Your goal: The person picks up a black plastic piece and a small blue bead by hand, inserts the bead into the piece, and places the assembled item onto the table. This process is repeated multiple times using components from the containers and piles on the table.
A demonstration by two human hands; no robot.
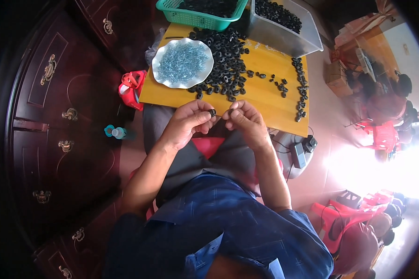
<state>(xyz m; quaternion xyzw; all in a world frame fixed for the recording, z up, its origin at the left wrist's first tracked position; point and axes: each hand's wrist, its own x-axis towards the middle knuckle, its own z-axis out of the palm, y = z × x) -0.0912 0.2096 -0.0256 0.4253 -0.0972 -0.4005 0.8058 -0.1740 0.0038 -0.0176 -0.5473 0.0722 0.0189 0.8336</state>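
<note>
Close to the front edge of the yellow table [265, 109], my left hand [187, 124] pinches a small black ring-like part [212, 112] between thumb and fingertips. Just beside it, my right hand [248, 122] is closed in a pinch on a small dark piece [231, 111], mostly hidden by the fingers. The two hands are slightly apart. Beyond them spreads a heap of black ring-like parts [223, 60]. A white scalloped plate [156, 76] left of the heap holds many fine, shiny, pale-blue pieces, too small to name.
A green basket [195, 21] and a translucent bin [284, 43], both with black parts, stand at the back. More black parts line the right table edge [301, 88]. Dark wooden cabinets [56, 116] flank the left. A grey box with cables [298, 155] lies right.
</note>
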